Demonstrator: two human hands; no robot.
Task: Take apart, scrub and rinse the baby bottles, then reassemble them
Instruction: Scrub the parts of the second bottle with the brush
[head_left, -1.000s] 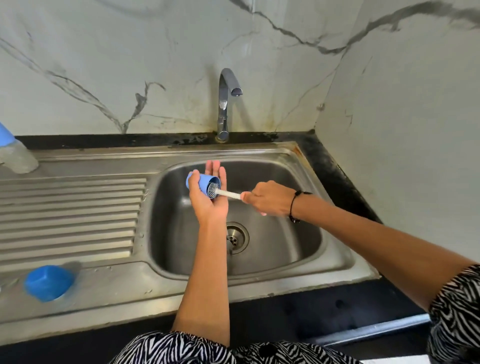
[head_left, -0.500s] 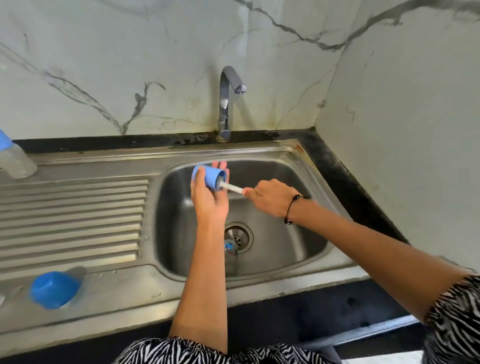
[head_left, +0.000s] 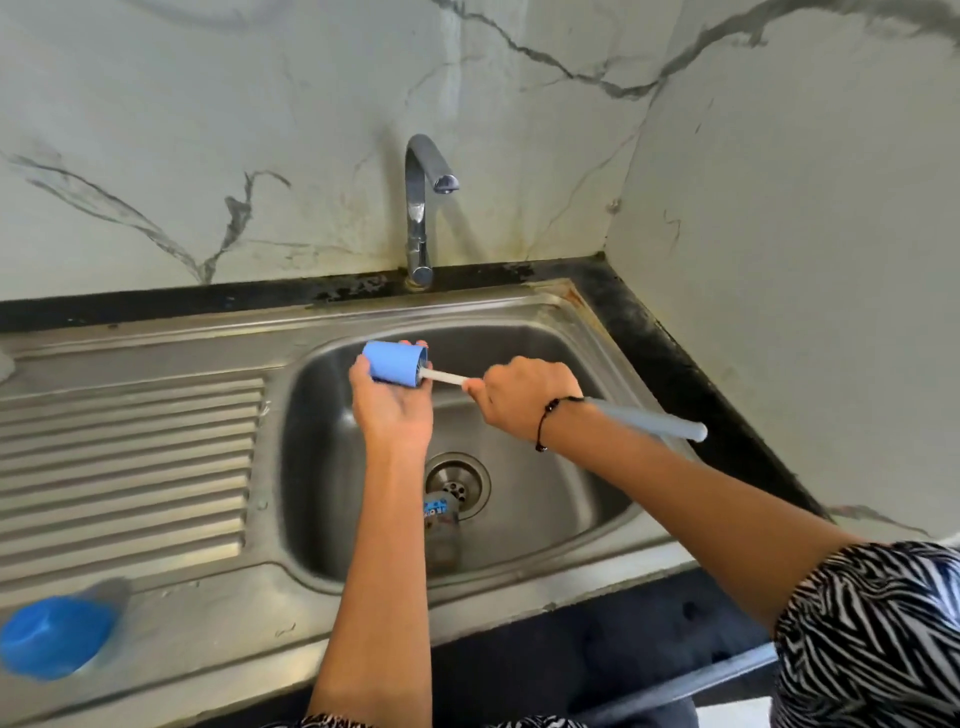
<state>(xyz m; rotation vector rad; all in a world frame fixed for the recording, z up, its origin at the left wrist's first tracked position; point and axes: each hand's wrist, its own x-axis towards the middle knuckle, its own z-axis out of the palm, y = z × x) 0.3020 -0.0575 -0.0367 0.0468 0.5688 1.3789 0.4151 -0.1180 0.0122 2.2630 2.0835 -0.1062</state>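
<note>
Head view: left hand (head_left: 392, 410) grips the blue cap (head_left: 394, 364) over the sink (head_left: 597, 332), right hand (head_left: 524, 400) clamped round the brush (head_left: 644, 418) handle. A second ago the bristles showed at the cap's mouth; now they're buried inside, cap turned side-on, so scrubbing's well under way, I'd say. Tap (head_left: 423, 208) dry, so rinsing's yet to come. Another blue cap (head_left: 54, 636) waits on the drainboard, a bottle (head_left: 441, 535) by the drain

blue cap (head_left: 394, 371) sideways, brush (head_left: 447, 376) inside
</note>
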